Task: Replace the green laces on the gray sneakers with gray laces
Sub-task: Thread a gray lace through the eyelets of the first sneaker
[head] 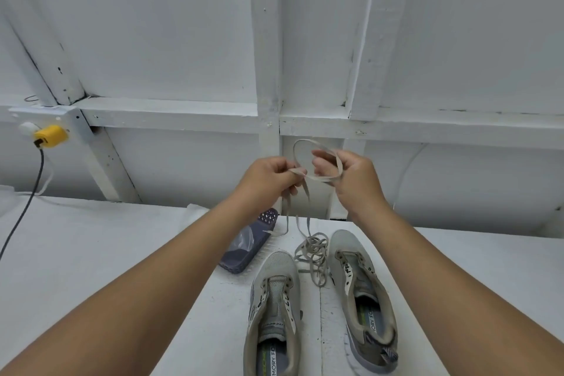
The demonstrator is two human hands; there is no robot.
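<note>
- Two unlaced gray sneakers (274, 311) are set side by side at the tabletop's (106, 253) near edge, toes pointing away.
- A gray lace (316, 168) is pinched by both the left hand (268, 180) and right hand (351, 177), looped between them.
- Its tail hangs down onto a tangle between the toes, directly below the fingers.

Sneaker insoles (374, 324) — "MORY FO"

Gray sneakers (320, 299), gray lace (311, 250), navy brush (250, 244), yellow plug (50, 136), white table (91, 253).
</note>
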